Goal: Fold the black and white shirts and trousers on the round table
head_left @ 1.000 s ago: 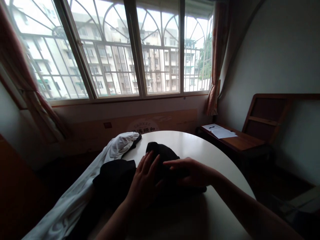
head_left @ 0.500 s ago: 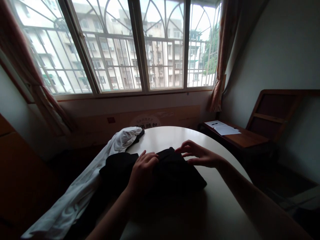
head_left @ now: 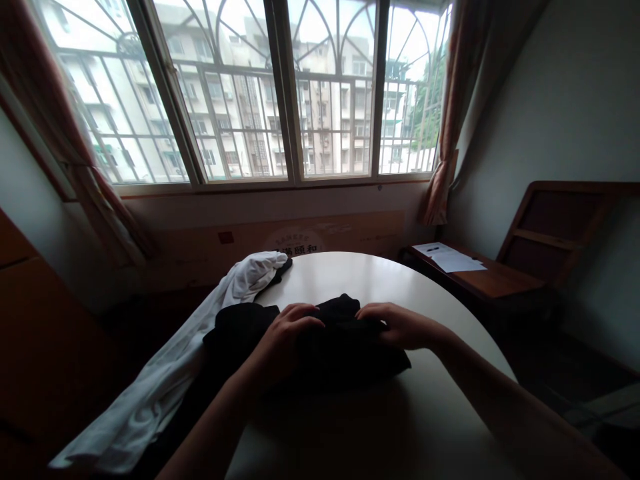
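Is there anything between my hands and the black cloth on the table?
Nothing visible. The left hand and the right hand both rest directly on the black cloth, on its far part. The white cloth lies off to the left, clear of both hands.

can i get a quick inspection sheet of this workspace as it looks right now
surface: round white table, bare near the person
job's things: black garment bunched mid-table
clutter: white cloth draped over the table's left edge
hands: left hand and right hand both rest on the black garment; grip unclear
cables: nothing seen
surroundings: barred window, curtains, wooden side desk with papers
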`<state>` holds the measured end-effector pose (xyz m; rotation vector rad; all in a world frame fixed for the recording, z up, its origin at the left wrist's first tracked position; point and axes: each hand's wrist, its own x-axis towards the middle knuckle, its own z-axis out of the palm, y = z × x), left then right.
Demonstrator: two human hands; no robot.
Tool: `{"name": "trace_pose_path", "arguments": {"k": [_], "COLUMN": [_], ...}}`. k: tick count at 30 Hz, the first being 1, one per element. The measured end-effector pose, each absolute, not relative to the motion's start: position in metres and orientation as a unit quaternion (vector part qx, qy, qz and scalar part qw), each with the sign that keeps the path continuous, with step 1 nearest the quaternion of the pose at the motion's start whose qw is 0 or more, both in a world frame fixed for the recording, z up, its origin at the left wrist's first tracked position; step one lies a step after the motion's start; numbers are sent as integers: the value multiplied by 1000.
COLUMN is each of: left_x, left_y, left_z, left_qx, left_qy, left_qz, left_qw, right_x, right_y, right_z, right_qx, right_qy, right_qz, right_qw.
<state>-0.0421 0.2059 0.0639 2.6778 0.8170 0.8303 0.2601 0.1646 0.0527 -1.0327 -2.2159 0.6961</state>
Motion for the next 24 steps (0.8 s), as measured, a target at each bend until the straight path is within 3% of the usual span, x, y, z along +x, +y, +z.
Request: {"name": "trace_pose_path", "arguments": {"k": [3, 6, 9, 13, 17, 19, 24], "left_x": [-39, -39, -41, -40, -35, -34, -33], "left_y": [201, 204, 211, 216, 217, 219, 224], "left_z": [68, 68, 65, 63, 64, 62, 50], "left_qx": [918, 859, 769, 743, 731, 712, 649], "left_qy": [254, 315, 386, 404, 398, 401, 429], "left_qz": [264, 337, 423, 445, 459, 467, 487], "left_qw": [154, 222, 285, 297, 311, 338, 397], "right_x": [277, 299, 317, 321, 313, 311, 307], "right_y": [177, 190, 199, 206, 207, 202, 178], "right_z": [50, 46, 42, 33, 25, 29, 49], "right_qx": [-402, -402, -420, -521, -594, -564, -391], "right_qy": [-736, -584, -474, -472, -553, -623, -825], "right_qz": [319, 360, 389, 448, 280, 225, 258], "right_qw": [442, 607, 669, 552, 514, 494, 317]}}
